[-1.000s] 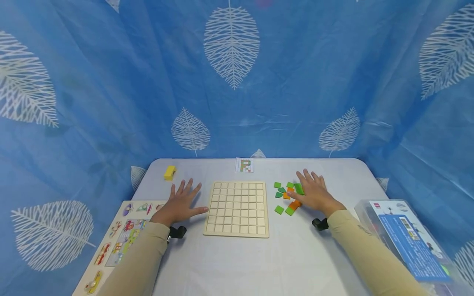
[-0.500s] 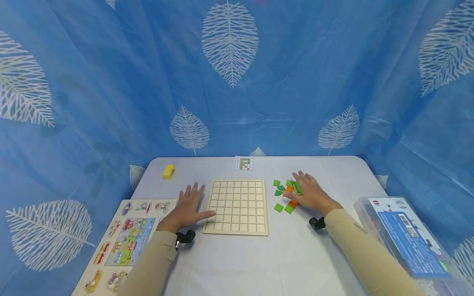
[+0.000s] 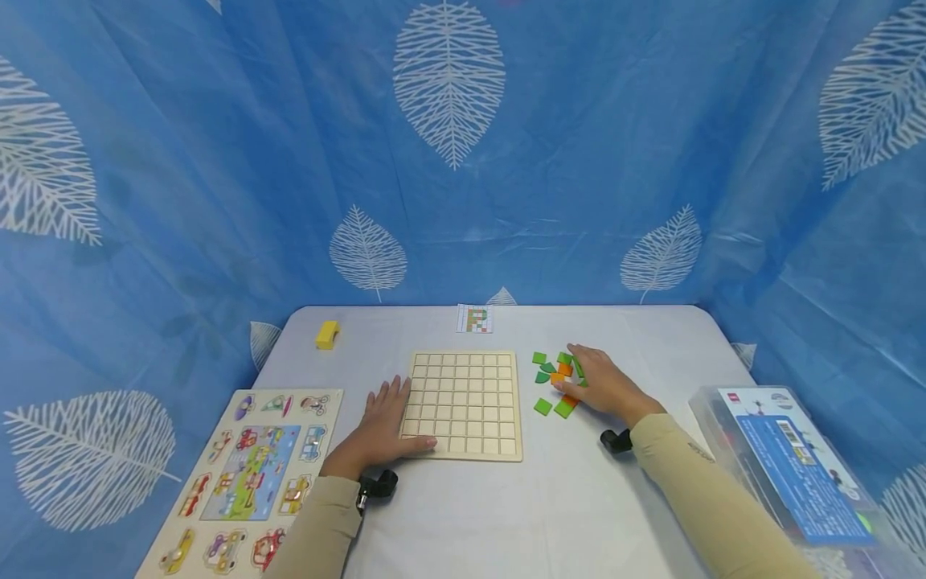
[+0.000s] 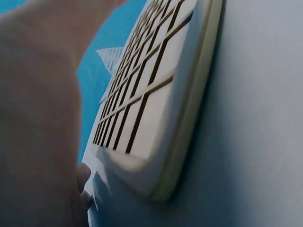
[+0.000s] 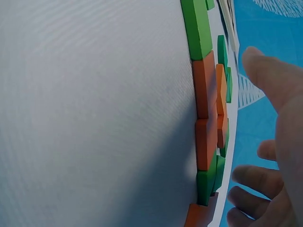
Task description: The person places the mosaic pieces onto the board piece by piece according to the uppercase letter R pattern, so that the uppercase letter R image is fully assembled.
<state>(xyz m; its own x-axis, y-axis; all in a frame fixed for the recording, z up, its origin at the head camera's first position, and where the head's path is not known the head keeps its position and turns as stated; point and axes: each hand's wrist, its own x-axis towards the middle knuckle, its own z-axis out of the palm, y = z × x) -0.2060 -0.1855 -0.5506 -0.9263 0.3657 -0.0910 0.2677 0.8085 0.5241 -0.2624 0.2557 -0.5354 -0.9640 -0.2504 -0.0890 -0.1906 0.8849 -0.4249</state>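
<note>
Board of pale wood, cut into a grid, lies flat in the middle of the desk, well inside its edges. Between its right rim and the coloured tiles I have a strip of white surface to work across, and a wider stretch runs along the near side. Behind the far edge hangs a blue curtain, with a small pattern card just inside that edge. A storage box bounds me on the right and a puzzle board on the left, a yellow block beyond it. I read the grid as about square, its sides running nearly straight away from the person. The green and orange tiles spread front to back, several edge to edge in a slanting row.

At the board's left rim I see the left hand, its fingers straight, its thumb stretched over the near corner; it seems to touch the wood, though the cropped wrist view leaves me unsure. Over the tiles is the right hand, thumb well apart from loosely bent fingers, holding nothing I can see.
</note>
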